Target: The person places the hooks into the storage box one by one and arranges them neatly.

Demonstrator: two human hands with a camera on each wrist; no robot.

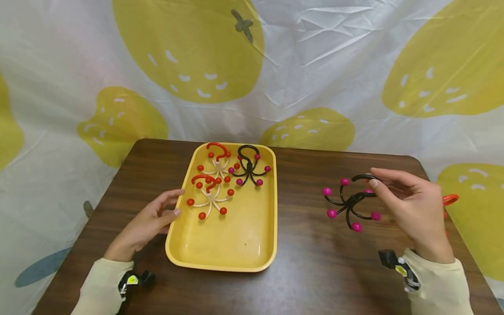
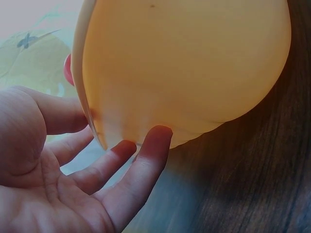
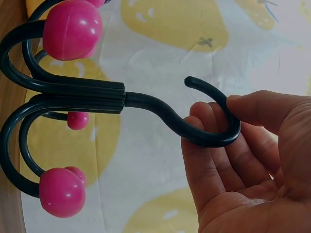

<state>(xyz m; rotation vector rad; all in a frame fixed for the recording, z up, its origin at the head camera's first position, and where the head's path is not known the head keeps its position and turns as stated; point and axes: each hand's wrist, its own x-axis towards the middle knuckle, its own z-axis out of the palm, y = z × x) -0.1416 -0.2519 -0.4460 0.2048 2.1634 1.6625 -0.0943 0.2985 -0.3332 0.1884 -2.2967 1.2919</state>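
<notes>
My right hand (image 1: 413,205) pinches the curved hook end of a black multi-arm hanger hook with pink ball tips (image 1: 351,200), held over the right side of the table. Seen from the right wrist, thumb and fingers close around the hook's bend (image 3: 214,138), and the pink balls (image 3: 73,29) point away from the palm. At the left side of a yellow plastic tray (image 1: 236,245), my left hand (image 1: 147,225) grips the rim, thumb at the edge and fingertips against the outer wall. Inside the tray lie two white hooks with red tips (image 1: 210,199) and one black hook with pink tips (image 1: 249,168).
A red hooked piece (image 1: 450,200) shows behind my right hand, mostly hidden by it. Everything rests on a dark brown wooden table (image 1: 307,271). A white cloth with yellow fruit prints (image 1: 283,74) hangs behind the table's far edge.
</notes>
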